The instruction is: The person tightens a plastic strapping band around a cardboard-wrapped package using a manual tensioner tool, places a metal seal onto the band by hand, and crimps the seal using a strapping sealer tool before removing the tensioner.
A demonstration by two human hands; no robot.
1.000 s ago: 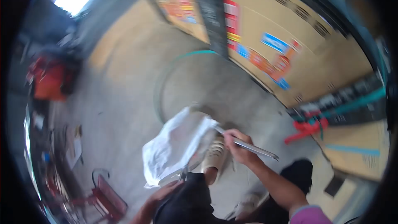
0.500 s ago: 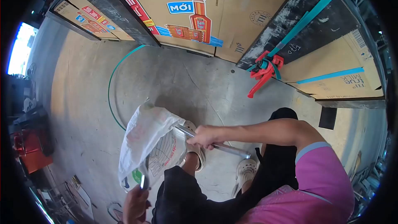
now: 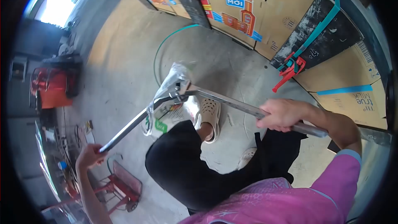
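Observation:
A long-handled strap crimper (image 3: 180,93) is held out before me, its two metal arms spread wide in a V and its jaw end away from me. My left hand (image 3: 89,156) is closed around the end of the left arm. My right hand (image 3: 282,115) grips the right arm partway along, with the arm's end sticking out past it. A white plastic bag (image 3: 179,74) with green and red print hangs at and below the jaw end, partly behind the tool. Whether the bag is caught on the jaw cannot be made out.
Cardboard-clad stacks (image 3: 286,20) with black boards stand ahead. A red strap tensioner (image 3: 290,73) sits on a teal strap (image 3: 319,29). Loose green strap (image 3: 159,49) curves over the concrete floor. A red hand truck (image 3: 127,182) and a red machine (image 3: 54,85) are at left.
Both hands have moved apart, spreading the crimper's arms. The tool's jaw end now shows above the bag, which has bunched up. My view has shifted left.

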